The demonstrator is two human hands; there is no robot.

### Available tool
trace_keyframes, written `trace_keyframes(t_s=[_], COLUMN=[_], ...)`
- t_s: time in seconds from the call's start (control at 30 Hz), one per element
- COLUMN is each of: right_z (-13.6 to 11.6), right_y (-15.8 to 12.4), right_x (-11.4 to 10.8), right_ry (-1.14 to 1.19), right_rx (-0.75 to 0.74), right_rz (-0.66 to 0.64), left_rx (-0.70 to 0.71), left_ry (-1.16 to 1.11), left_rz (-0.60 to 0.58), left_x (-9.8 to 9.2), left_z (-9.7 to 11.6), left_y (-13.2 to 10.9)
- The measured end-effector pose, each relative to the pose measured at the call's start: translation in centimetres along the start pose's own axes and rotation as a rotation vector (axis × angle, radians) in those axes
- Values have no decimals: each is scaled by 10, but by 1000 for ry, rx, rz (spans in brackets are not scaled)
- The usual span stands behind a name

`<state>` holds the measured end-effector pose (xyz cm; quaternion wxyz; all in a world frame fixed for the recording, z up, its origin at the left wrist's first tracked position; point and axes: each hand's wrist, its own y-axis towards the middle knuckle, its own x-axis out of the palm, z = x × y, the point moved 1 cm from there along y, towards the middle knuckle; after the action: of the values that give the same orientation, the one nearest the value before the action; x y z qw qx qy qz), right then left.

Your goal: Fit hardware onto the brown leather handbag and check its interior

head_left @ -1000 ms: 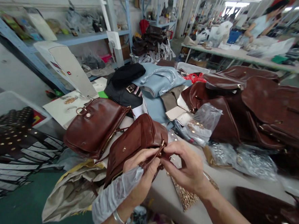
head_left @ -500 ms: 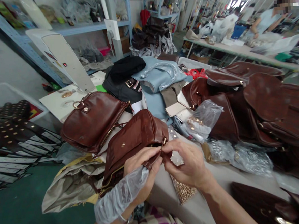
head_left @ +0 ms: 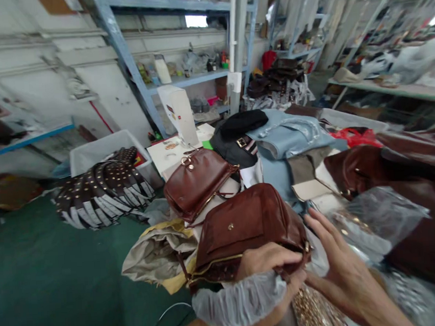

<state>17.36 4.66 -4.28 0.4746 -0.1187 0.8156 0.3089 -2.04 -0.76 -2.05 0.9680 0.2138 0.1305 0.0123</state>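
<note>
At the near edge of the cluttered table, the left hand (head_left: 271, 268) clamps its fingers on the near rim of the brown leather bag (head_left: 243, 228), while the right hand (head_left: 338, 268), fingers spread apart, touches its right end beside a clear plastic packet (head_left: 376, 222).

A clear, crinkled plastic sleeve cover (head_left: 238, 299) wraps the left forearm, bunched in soft folds up to the wrist of the left hand (head_left: 271, 268). The right hand (head_left: 336, 269) and forearm are bare, without glove or sleeve.
</note>
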Motion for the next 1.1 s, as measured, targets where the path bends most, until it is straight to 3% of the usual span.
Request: trace_keyframes(t_s=[0.1,0.2,0.3,0.37,0.5,0.6,0.67,0.77,0.93,1.03,1.1], right_z=[17,25,29,30,31,37,46,60,65,57,51], right_y=[-4,4,25,42,65,75,80,87,100,106,111], right_x=[27,45,49,48,43,47,55,67,73,65,57], right_ry=[83,218,306,294,239,240,241,278,306,322,364], right_rx=[2,75,213,277,371,412,433,456,492,506,510], right_rz=[-68,-76,-85,-83,-80,-103,-128,-134,-146,-120,-98], left_rx=[-8,-184,-412,-535,-572,-660,-696,-729,-580,-510,-494], left_ry=[-17,-16,-26,1,185,182,156,44,20,53,85], left_rz=[3,-92,-253,-279,-93,259,432,435,494,515,530], left_x=[-2,-17,-47,-75,-132,-158,-161,-146,-128,-131,-135], left_z=[-1,-2,-9,-19,-47,-81,-104,-134,-150,-139,-121], left_y=[0,6,13,11,-26,-76,-107,-130,-101,-81,-76])
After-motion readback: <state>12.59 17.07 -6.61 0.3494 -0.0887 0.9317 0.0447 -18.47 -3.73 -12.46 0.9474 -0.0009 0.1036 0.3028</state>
